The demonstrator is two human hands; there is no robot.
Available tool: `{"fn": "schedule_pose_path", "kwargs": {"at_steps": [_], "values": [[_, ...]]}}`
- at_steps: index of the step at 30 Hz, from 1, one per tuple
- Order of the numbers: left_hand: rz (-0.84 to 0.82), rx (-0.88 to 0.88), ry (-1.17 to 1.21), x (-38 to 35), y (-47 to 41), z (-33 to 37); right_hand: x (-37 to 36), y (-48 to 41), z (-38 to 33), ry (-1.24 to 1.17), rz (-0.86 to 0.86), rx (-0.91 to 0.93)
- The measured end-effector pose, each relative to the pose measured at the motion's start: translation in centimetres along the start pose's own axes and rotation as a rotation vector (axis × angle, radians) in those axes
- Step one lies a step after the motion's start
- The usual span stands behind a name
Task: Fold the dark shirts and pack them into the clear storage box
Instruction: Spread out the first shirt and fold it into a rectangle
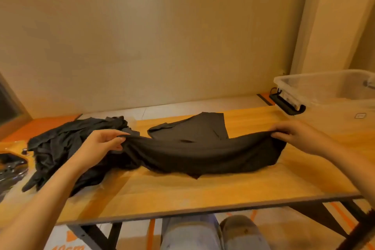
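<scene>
A dark shirt [203,152] is stretched sideways across the middle of the wooden table [182,193], partly lifted along its upper fold. My left hand [101,144] pinches its left end and my right hand [298,134] pinches its right end. One part of the shirt lies flat on the table behind the fold. A heap of more dark shirts [60,144] sits at the left, partly under my left forearm. The clear storage box [328,95] stands at the back right with its top uncovered; I see nothing inside it.
A black latch handle [288,103] sticks out from the box's left end. A dark shiny object [12,166] lies at the table's left edge. A wall runs close behind the table. My legs and a shoe show below the front edge.
</scene>
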State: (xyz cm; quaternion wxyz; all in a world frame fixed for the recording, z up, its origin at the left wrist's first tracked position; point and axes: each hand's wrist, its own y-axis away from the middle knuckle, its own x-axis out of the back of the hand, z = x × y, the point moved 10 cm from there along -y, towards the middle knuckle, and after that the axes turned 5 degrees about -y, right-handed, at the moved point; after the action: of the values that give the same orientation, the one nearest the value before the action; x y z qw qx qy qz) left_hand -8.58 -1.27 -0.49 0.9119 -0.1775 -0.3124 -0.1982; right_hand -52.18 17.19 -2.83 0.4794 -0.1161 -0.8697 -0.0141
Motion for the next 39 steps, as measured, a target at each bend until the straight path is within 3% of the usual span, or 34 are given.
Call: {"fn": "schedule_pose_path", "kwargs": {"at_steps": [7,9,13,16,19,26,39], "values": [[0.120,0.092,0.003,4.7,-14.5,3.7,8.4,-15.1,-2.5,0.287,0.089,-0.007],[0.313,0.015,0.049,9.2,-17.8,7.4,13.6,-17.7,-5.2,0.218,0.276,0.009],[0.732,-0.169,0.297,19.8,-19.6,15.9,25.4,-17.9,-10.7,-0.034,0.840,0.148],[0.824,-0.283,0.440,23.2,-18.9,20.4,29.9,-17.0,-14.1,-0.208,0.992,0.297],[0.815,-0.359,0.501,24.2,-17.9,22.1,31.6,-15.2,-15.8,-0.274,1.077,0.397],[0.810,-0.396,0.380,20.4,-11.6,18.8,27.1,-11.4,-13.7,-0.393,1.018,0.405],[0.720,-0.114,0.281,7.5,4.3,5.5,10.0,0.7,-4.3,-0.905,0.803,0.115]]}}
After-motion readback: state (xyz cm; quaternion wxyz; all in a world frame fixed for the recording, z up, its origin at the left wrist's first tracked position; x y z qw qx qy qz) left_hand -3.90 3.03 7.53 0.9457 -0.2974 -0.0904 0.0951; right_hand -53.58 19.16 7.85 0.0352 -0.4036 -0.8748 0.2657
